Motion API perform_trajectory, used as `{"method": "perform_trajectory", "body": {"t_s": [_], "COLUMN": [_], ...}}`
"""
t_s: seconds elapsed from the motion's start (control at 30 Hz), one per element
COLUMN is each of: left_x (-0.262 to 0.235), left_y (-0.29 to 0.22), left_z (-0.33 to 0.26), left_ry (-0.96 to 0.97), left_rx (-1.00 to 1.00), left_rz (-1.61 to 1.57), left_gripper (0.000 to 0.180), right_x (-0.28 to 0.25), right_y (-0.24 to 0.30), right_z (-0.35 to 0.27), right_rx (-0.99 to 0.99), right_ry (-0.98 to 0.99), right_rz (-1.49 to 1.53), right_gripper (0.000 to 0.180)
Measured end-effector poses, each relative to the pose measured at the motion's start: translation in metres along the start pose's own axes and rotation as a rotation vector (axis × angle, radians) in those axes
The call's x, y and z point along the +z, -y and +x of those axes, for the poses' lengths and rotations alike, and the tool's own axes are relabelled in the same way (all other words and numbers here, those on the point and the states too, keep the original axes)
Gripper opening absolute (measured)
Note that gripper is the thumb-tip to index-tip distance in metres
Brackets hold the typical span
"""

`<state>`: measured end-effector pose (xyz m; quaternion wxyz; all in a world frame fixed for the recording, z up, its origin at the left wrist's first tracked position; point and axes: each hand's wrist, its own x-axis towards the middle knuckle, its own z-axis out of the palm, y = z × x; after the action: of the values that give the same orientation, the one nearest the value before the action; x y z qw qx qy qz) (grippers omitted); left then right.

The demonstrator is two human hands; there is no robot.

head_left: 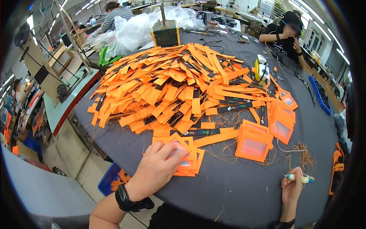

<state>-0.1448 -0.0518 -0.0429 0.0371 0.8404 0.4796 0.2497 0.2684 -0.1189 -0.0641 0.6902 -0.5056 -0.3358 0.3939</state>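
Observation:
My left hand [158, 164] rests on a small stack of orange square patches with clear windows [194, 162] near the table's front edge. Its bent fingers grip the top patch [183, 142], which lies turned askew on the others; the thumb is mostly hidden. At the right, my right hand [291, 192] is closed round a small cream tool with blue ends [301, 178], whose exact kind I cannot make out. More windowed patches [253, 143] lie stacked between my hands, and another pile [282, 122] sits just beyond.
A large heap of orange strips with black printed bands [164, 87] covers the table's middle. Loose threads [305, 154] bunch at the right. Behind stand a dark weighted block [166, 33] and a yellow-white device [262, 70]. A blue bin [108, 179] sits below left; a person [284, 38] is across.

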Motion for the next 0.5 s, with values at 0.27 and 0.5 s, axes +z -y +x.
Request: {"method": "perform_trajectory", "body": {"t_s": [0.27, 0.5], "left_x": [0.002, -0.025], "left_y": [0.002, -0.041], "left_z": [-0.001, -0.025], "left_ry": [-0.091, -0.085], "left_rx": [-0.029, 0.233], "left_rz": [-0.088, -1.225], "left_gripper": [0.028, 0.008], "right_x": [0.002, 0.002], "right_y": [0.000, 0.001], "right_z": [0.000, 0.000], "right_rx": [0.013, 0.027], "right_ry": [0.006, 0.013], "right_rz": [0.002, 0.018], "right_gripper": [0.025, 0.024]}}
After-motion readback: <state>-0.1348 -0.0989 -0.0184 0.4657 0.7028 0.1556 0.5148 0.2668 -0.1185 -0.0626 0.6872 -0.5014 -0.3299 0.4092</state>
